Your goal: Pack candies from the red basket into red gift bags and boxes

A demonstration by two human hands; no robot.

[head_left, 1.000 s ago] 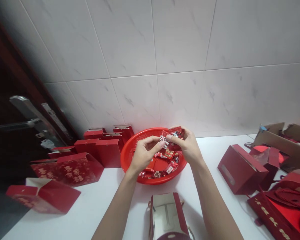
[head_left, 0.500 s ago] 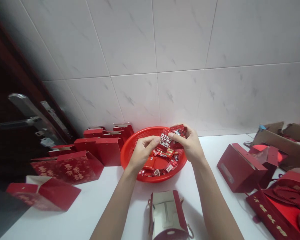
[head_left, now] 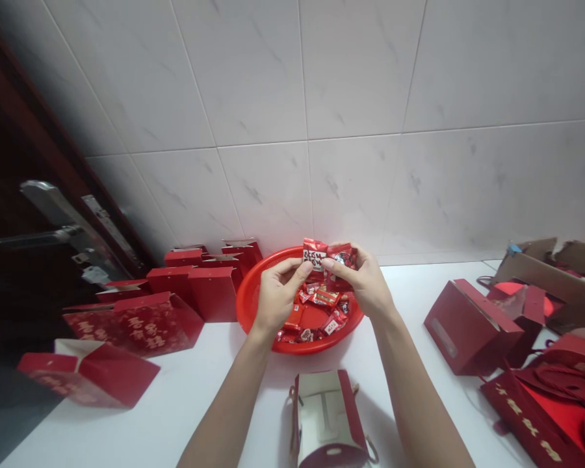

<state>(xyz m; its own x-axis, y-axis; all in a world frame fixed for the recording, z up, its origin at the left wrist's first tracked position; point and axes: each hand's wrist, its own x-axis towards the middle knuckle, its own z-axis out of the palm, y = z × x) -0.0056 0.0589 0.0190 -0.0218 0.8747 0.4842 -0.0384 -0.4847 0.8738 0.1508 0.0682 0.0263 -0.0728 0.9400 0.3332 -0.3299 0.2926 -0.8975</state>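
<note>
Above a red plastic basket (head_left: 247, 294), both my hands hold small wrapped candies. My left hand (head_left: 277, 292) pinches a red-and-white candy packet (head_left: 314, 252) between thumb and fingers. Beside it, my right hand (head_left: 368, 279) grips a darker red candy packet (head_left: 342, 256) with a round print; its thumb reaches the edge of the first packet. Several more wrapped candies (head_left: 325, 297) lie loose in the basket below. Nearest me on the white table, an open red gift box (head_left: 325, 409) with a pale inside and rope handles lies between my forearms.
Several red gift boxes (head_left: 156, 325) stand at the left, near a dark door with a metal handle (head_left: 39, 239). Red boxes (head_left: 472, 328), a cardboard carton (head_left: 531, 273) and red pouches with gold lettering (head_left: 521, 419) occupy the right. A tiled wall (head_left: 355, 188) rises behind the table.
My left hand has taken hold of the red-and-white packet, which has risen and now sits upright beside the other. My right hand has shifted slightly left.
</note>
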